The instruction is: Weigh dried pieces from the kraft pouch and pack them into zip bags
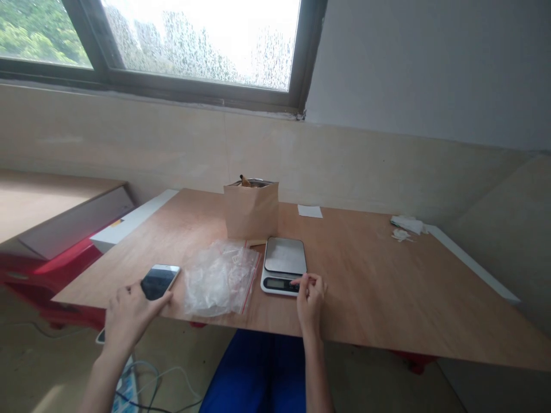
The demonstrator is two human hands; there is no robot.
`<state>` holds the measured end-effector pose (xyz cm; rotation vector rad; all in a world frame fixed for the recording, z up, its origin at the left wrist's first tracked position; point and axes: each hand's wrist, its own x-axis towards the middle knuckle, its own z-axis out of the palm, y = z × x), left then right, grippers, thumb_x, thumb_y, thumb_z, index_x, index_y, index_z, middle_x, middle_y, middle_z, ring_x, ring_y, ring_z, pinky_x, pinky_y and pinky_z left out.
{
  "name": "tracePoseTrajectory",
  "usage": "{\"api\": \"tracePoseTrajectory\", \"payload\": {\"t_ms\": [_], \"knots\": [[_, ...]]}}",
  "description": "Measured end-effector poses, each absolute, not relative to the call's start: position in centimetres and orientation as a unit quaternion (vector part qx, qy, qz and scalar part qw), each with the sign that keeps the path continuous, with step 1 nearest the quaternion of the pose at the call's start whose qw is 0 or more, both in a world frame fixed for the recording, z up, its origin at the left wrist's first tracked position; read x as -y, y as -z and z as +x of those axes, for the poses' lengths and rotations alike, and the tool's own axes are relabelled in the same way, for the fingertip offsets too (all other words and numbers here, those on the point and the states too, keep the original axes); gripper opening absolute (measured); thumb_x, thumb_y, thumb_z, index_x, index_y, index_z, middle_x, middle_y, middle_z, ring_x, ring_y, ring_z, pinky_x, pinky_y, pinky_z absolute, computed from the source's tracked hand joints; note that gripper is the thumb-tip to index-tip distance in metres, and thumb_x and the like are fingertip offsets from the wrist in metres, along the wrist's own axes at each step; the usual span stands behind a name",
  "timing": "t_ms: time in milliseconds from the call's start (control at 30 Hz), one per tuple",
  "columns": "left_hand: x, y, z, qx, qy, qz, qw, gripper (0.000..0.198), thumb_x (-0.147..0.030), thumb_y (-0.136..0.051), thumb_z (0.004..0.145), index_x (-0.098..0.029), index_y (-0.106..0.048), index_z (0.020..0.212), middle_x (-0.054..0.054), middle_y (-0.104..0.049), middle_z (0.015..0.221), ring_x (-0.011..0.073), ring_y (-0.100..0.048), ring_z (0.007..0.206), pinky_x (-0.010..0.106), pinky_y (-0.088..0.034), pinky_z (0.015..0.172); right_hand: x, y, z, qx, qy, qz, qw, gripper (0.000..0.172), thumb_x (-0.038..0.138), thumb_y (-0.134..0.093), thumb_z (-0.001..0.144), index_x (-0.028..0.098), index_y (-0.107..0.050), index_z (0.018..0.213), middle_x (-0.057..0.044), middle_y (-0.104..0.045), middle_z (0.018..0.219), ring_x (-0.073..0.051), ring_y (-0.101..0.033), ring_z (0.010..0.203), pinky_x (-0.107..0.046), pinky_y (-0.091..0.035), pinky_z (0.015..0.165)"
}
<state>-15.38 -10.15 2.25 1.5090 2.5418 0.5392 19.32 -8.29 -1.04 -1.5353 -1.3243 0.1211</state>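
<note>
My left hand (129, 312) rests at the near left edge of the wooden table (387, 287), fingers curled around the near end of a smartphone (160, 280) with a dark screen. My right hand (310, 298) is loosely curled, with a fingertip touching the front right corner of a small white kitchen scale (284, 265) beside its display. Between phone and scale lies a heap of clear zip bags (221, 277) with red seal strips. Behind them stands an open brown paper bag (252, 209) with something brown sticking out of its top.
A white slip of paper (310, 211) lies behind the scale. White crumpled scraps (407, 226) sit at the far right edge. A white board (129, 221) and a red object (51, 269) lie left of the table. Cables (146, 384) run on the floor by my blue-clad legs (258, 373).
</note>
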Motion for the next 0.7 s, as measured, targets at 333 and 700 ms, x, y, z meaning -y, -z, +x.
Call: {"api": "tracePoseTrajectory", "payload": {"t_ms": [333, 700], "knots": [[9.9, -2.2, -16.5, -0.849, -0.099, 0.518, 0.044, 0.086, -0.066, -0.04, 0.066, 0.0, -0.043, 0.122, 0.028, -0.051, 0.109, 0.0418, -0.047, 0.108, 0.046, -0.041, 0.083, 8.4, 1.2, 19.1, 0.577, 0.03, -0.686, 0.442, 0.052, 0.042, -0.034, 0.092, 0.021, -0.072, 0.063, -0.01, -0.056, 0.077, -0.023, -0.043, 0.073, -0.035, -0.031, 0.068], [11.0, -1.9, -16.3, -0.852, -0.134, 0.503, 0.062, 0.091, -0.07, -0.037, 0.065, -0.002, -0.039, 0.127, 0.027, -0.051, 0.11, 0.0435, -0.044, 0.111, 0.05, -0.04, 0.082, 7.7, -0.7, 20.6, 0.672, -0.06, -0.598, 0.432, 0.048, 0.048, -0.034, 0.09, 0.024, -0.072, 0.072, -0.006, -0.055, 0.075, -0.02, -0.045, 0.071, -0.034, -0.034, 0.071]]}}
